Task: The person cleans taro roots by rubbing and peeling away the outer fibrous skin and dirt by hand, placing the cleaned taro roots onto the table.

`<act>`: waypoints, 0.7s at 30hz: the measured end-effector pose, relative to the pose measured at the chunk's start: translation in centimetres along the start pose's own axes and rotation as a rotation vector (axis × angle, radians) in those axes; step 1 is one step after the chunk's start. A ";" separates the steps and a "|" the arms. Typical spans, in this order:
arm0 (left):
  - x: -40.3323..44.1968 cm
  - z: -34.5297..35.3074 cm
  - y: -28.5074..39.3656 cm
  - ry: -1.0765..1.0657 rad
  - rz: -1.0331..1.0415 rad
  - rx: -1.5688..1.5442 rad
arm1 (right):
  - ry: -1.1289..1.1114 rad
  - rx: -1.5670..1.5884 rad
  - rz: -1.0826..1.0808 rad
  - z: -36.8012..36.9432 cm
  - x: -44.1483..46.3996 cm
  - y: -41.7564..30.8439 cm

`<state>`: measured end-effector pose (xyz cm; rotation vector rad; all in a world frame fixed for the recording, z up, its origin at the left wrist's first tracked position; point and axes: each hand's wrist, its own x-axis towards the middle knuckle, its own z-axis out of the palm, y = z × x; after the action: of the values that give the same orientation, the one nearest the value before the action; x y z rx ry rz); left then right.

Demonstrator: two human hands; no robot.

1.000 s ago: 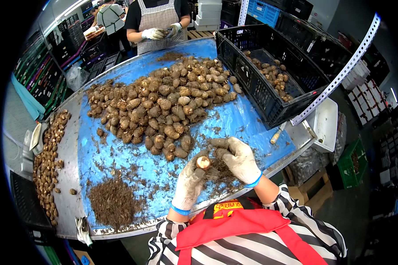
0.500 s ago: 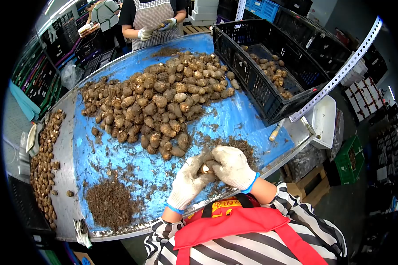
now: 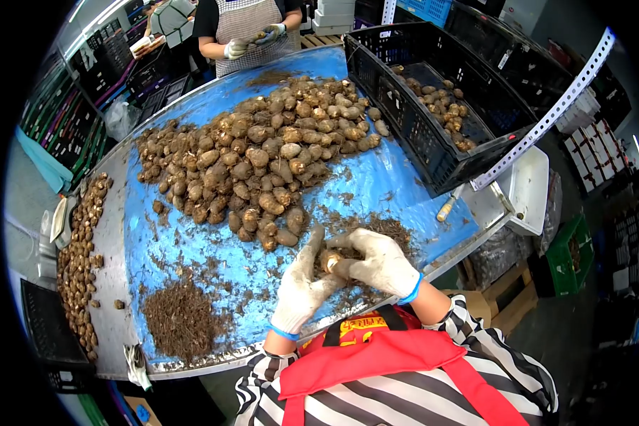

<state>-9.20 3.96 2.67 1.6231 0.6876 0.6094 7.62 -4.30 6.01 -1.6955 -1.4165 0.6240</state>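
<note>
Both of my hands wear whitish knit gloves, dirty at the fingers, with blue bands at the wrists. My right hand (image 3: 380, 266) grips a small brown taro (image 3: 329, 261) with a pale cut end, its thumb pressed against it. My left hand (image 3: 302, 284) is beside the taro, fingers stretched and thumb apart; whether it touches the taro is hard to tell. Just beyond my hands lies a large heap of hairy brown taros (image 3: 241, 160) on the blue sheet (image 3: 376, 181). Loose root trimmings (image 3: 383, 231) lie beside and under my right hand.
A black crate (image 3: 405, 117) with some taros stands at the right. Near it lies a light-handled tool (image 3: 444, 209). A trimmings pile (image 3: 183, 323) sits front left, with smaller taros (image 3: 78, 266) along the left edge. A gloved co-worker (image 3: 252, 35) stands opposite.
My left fingers have straightened and come away from the taro, which now shows more of itself in my right hand. The whole view has shifted slightly.
</note>
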 end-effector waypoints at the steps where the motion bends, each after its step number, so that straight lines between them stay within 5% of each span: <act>1: -0.1 -0.2 0.3 -0.058 0.023 0.089 | -0.032 -0.026 -0.015 -0.1 0.0 0.1; 10: -0.7 0.5 -0.3 -0.096 -0.168 -0.342 | 0.072 -0.140 0.017 0.5 0.8 3.5; 12: -1.0 0.7 -0.6 -0.074 -0.183 -0.401 | 0.012 0.125 0.179 0.1 0.7 3.9; 17: -0.8 0.7 0.3 -0.057 -0.146 -0.252 | -0.187 0.524 0.291 -1.1 -0.9 1.2; 21: -0.8 0.9 -0.3 -0.090 -0.100 -0.113 | -0.007 0.308 0.133 1.4 -1.7 2.4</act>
<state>-9.14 2.82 2.27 1.4931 0.6531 0.4908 7.42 -5.65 3.07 -1.5491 -1.1503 0.8747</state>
